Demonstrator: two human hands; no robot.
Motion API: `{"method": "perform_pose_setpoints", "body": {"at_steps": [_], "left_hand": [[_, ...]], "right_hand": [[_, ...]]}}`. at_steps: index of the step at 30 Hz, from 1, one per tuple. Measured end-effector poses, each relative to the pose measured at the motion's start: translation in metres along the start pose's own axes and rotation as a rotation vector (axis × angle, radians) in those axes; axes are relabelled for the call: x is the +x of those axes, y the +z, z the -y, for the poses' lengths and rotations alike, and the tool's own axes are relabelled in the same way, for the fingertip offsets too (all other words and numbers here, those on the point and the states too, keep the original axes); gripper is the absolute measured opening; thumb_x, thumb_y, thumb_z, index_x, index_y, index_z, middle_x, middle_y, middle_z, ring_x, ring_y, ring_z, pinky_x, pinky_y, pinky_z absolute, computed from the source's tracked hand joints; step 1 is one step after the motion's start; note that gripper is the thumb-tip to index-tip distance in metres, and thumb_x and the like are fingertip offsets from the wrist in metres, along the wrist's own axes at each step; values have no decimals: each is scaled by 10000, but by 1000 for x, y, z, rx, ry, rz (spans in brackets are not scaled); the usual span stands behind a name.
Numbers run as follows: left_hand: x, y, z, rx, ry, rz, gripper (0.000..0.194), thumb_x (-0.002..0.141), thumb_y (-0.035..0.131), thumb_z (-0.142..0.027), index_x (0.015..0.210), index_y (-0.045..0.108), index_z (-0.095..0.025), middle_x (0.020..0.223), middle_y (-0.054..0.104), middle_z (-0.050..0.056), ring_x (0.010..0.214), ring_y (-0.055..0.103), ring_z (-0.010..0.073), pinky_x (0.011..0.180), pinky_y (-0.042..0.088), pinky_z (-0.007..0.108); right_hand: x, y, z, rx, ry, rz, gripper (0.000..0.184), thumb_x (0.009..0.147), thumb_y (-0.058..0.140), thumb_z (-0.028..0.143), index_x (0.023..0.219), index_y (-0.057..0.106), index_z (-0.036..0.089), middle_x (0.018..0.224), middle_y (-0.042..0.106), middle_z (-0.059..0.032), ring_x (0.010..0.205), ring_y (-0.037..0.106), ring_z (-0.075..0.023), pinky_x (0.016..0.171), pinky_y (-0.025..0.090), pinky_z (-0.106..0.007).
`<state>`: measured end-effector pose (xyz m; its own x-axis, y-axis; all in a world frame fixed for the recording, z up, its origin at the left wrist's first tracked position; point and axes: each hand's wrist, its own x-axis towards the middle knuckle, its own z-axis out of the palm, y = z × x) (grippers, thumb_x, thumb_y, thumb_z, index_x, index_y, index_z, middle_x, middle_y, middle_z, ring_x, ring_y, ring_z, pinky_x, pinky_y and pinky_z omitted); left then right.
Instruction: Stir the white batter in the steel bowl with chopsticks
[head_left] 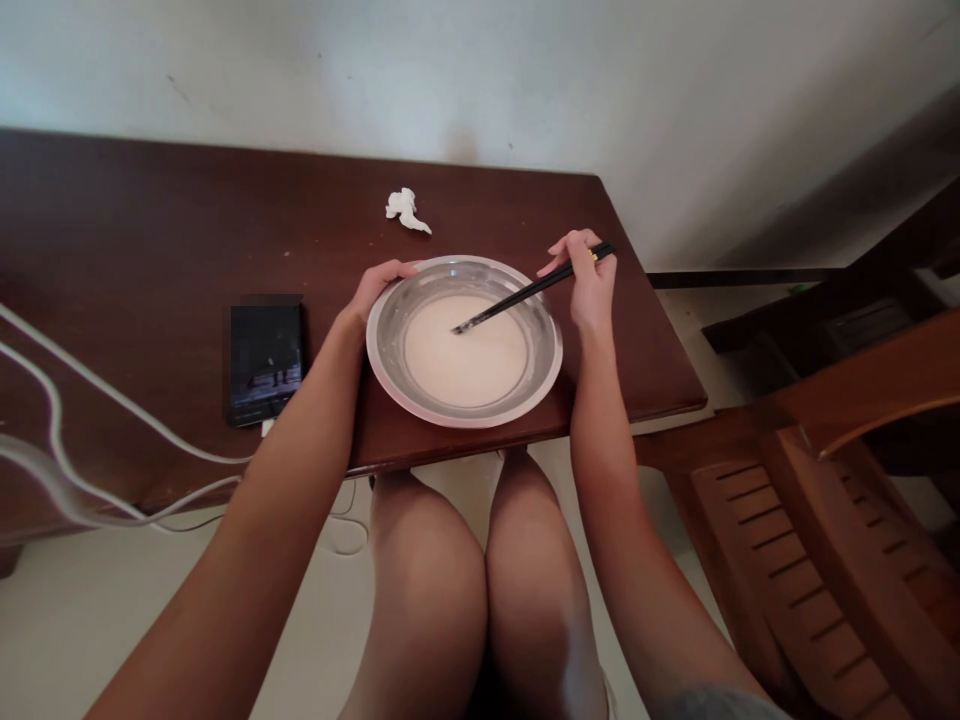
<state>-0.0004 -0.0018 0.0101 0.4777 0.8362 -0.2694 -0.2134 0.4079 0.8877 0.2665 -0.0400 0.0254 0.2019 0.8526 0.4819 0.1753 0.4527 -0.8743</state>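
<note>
Worn on my head, the camera is looking forward and steeply down at close range, keeping my left hand (377,287), my right hand (591,287) and the bowl (391,350) near mid-view. My legs (427,570) are filling the near edge, the table (150,230) is running out of sight at left, a chair (780,560) is showing at right, and the wall (480,90) is closing the far side.

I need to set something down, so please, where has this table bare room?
The table's far-left stretch, between wall, phone and white cables; another right of the crumpled tissue, along the wall. Crowded: near edge, where left hand and right hand flank the metal basin.
</note>
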Motion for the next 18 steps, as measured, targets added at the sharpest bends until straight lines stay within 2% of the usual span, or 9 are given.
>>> {"method": "perform_pose_setpoints", "body": {"at_steps": [2, 5, 7, 13, 18], "left_hand": [[0, 0, 0, -9, -15, -23, 527, 774, 412, -195, 1263, 577, -86, 913, 743, 45, 1031, 670, 225, 907, 512, 299], [0, 1, -1, -19, -30, -44, 525, 773, 395, -190, 1255, 582, -99, 898, 740, 38, 1012, 673, 221, 881, 516, 285], [0, 2, -1, -14, -31, -41, 522, 777, 390, -191, 1253, 580, -90, 896, 739, 42, 1012, 673, 221, 873, 516, 282], [1, 1, 0, -11, -11, -4, 522, 777, 406, -200, 1258, 569, -79, 914, 741, 57, 1046, 662, 237, 884, 522, 301], [-1, 2, -1, -13, -20, -18, 507, 769, 418, -197, 1236, 594, -105, 886, 749, 57, 1058, 660, 259, 902, 523, 322]], "right_hand": [[0, 0, 0, 9, 14, 9, 508, 839, 425, 680, 697, 589, 221, 500, 551, 50, 508, 616, -109, 620, 503, -294], [-3, 5, 4, 12, 45, 145, 469, 828, 482, 659, 711, 611, 224, 536, 598, 44, 529, 625, -107, 642, 515, -299], [-4, 7, 7, -16, 54, 182, 444, 824, 503, 648, 761, 633, 228, 588, 639, 38, 576, 641, -111, 671, 522, -304], [0, -2, -1, -57, 23, -17, 517, 844, 396, 692, 757, 596, 223, 553, 572, 33, 626, 662, -137, 697, 511, -323], [-3, 5, 2, -20, 63, 178, 435, 844, 487, 630, 763, 625, 225, 570, 611, 38, 555, 618, -107, 654, 510, -300]]}}
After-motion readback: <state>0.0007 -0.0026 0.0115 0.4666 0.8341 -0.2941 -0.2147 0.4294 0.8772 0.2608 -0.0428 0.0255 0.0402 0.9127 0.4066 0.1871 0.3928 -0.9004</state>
